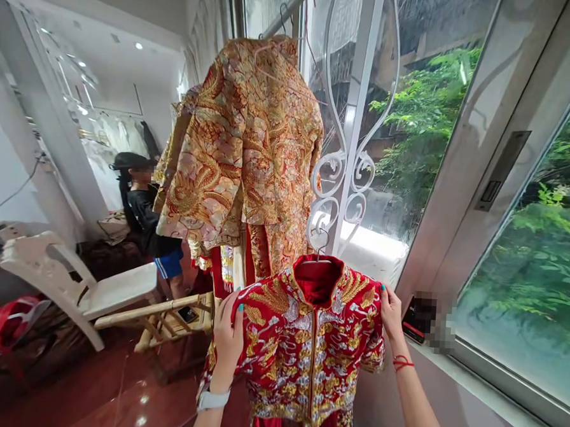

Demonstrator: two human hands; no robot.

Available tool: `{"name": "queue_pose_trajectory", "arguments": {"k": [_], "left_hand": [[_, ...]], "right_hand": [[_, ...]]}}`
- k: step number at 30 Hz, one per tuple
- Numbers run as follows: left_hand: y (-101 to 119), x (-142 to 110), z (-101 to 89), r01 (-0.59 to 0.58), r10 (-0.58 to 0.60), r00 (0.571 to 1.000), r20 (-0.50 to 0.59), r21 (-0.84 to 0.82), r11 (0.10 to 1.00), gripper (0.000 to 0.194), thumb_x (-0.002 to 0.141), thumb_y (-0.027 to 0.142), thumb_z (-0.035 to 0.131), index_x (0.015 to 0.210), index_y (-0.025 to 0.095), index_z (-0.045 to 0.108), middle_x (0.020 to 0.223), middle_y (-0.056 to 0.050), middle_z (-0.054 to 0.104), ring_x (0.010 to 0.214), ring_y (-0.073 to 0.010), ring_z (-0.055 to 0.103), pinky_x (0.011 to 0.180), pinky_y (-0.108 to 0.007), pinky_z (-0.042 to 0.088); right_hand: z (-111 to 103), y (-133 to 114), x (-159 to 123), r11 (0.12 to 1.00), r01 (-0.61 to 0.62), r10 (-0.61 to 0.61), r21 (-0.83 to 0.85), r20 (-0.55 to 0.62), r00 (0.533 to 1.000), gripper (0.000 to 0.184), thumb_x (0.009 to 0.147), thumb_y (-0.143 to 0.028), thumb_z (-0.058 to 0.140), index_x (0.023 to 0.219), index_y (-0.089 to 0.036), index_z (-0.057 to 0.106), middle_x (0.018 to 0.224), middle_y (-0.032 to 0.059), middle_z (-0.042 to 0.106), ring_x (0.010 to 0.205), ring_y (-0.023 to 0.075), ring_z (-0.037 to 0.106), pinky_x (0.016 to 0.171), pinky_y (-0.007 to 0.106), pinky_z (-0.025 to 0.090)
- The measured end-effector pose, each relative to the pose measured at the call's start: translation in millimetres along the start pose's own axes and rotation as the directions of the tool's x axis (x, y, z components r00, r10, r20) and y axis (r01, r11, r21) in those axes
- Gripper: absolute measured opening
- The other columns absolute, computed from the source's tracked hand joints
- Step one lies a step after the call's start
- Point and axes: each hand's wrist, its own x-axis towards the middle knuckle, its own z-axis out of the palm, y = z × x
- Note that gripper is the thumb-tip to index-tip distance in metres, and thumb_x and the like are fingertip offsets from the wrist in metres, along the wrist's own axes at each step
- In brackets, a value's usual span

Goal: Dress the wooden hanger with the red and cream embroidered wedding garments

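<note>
A red jacket [301, 361] with gold and silver embroidery hangs upright in front of me on a hanger [320, 244], its stand collar uppermost and its front facing me. My left hand [228, 331] is closed on the jacket's shoulder at the left side, thumb in front. On the opposite shoulder, my right hand [391, 311] grips the cloth near the top of the sleeve. Red cloth shows below the jacket's hem. Whether the hanger's hook rests on anything, I cannot tell. Just behind hangs a gold brocade jacket [280, 130].
The gold garments hang from a metal rail [290, 13]. White scrolled ironwork [348, 147] stands before the window at the right. A dark box [416, 319] sits by the sill. A bamboo bench [160, 314], a white chair [123, 288] and a person [153, 222] are at the left.
</note>
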Motion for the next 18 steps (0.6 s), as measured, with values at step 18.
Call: {"name": "queue_pose_trajectory", "arguments": {"k": [18], "left_hand": [[-72, -208, 30.6, 0.973, -0.943, 0.031, 0.332, 0.208, 0.105, 0.025, 0.093, 0.039, 0.05, 0.108, 0.022, 0.061, 0.111, -0.012, 0.066, 0.1, -0.0194, 0.066, 0.082, -0.035, 0.056]], "right_hand": [[-17, 54, -117, 0.952, -0.302, 0.3, -0.04, -0.04, 0.953, 0.061, 0.086, -0.066, 0.045, 0.132, -0.025, 0.051, 0.131, 0.0099, 0.055, 0.119, 0.0256, 0.056, 0.099, 0.044, 0.049]]}}
